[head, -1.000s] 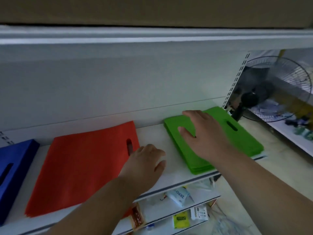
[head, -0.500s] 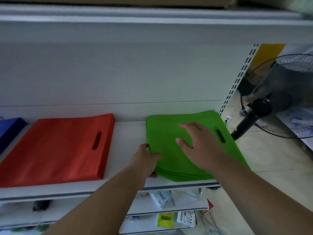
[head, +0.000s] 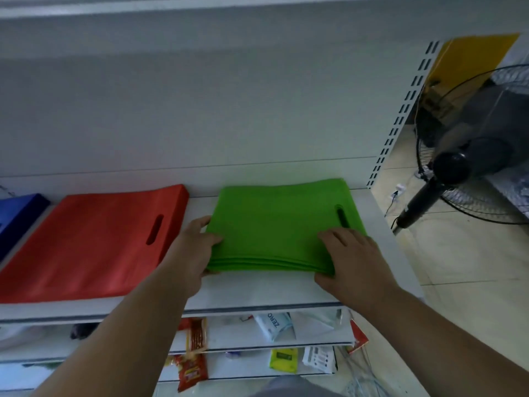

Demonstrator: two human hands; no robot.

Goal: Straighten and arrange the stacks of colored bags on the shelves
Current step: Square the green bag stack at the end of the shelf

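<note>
Left hand: grips the near left corner of the green stack, thumb on top, the other fingers curled under the edge where they are mostly hidden.
Right hand: holds the near right corner of the same stack, fingers laid over the top sheet, thumb tucked against the front edge.
Green bag stack: lies flat between the two hands on the white shelf, its layered near edge facing the person, its handle slot just beyond the right hand's fingertips.
Shelf: white board under both hands; a bare strip of it shows in front of the stack, between the wrists.
Red bag stack: flat on the same shelf, just left of the left hand, its slot on the side nearest that hand; a gap of bare shelf separates it from the green stack.
Blue bag stack: farther left, beyond the red stack, cut off by the picture's edge.
Lower shelves: below both forearms, holding small packets, one white pack marked ZERO and a red snack pack.
Fan: dark standing fan, well to the right of the right hand, on the tiled floor beyond the shelf's end.
</note>
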